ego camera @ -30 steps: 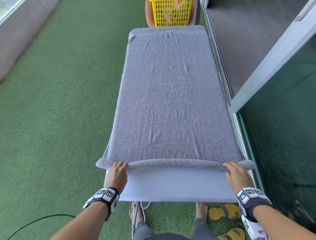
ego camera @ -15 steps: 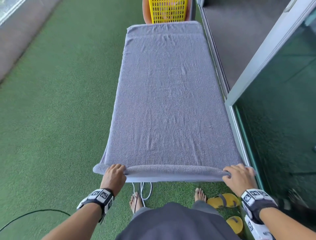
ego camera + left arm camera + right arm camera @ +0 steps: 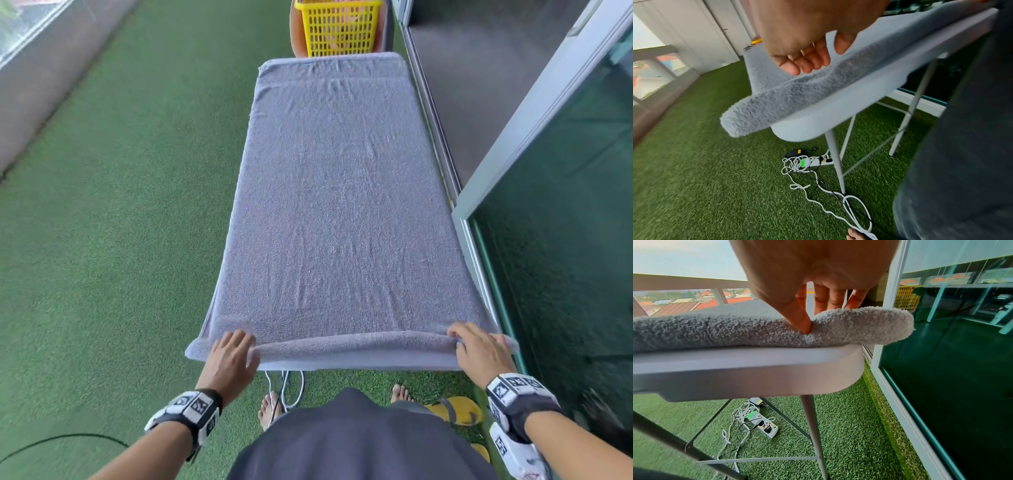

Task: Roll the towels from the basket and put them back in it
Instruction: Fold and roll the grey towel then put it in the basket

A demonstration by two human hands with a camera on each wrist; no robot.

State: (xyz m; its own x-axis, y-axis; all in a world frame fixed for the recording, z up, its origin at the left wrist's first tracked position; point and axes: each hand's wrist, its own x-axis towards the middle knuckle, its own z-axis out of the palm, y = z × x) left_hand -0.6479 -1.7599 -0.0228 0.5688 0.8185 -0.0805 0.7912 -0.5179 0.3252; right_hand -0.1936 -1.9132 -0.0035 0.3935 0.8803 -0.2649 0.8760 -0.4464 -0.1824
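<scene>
Your right hand [image 3: 481, 353] pinches the grey towel's [image 3: 335, 205] rolled near edge, thumb pressed in; your left hand [image 3: 231, 358] rests relaxed on it. The towel covers the folding table [image 3: 838, 112]; the yellow basket [image 3: 337, 29] stands beyond.

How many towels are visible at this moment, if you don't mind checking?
1. A grey towel lies spread along the table, its near edge under the left hand and right hand. The yellow basket beyond may hide others.
</scene>
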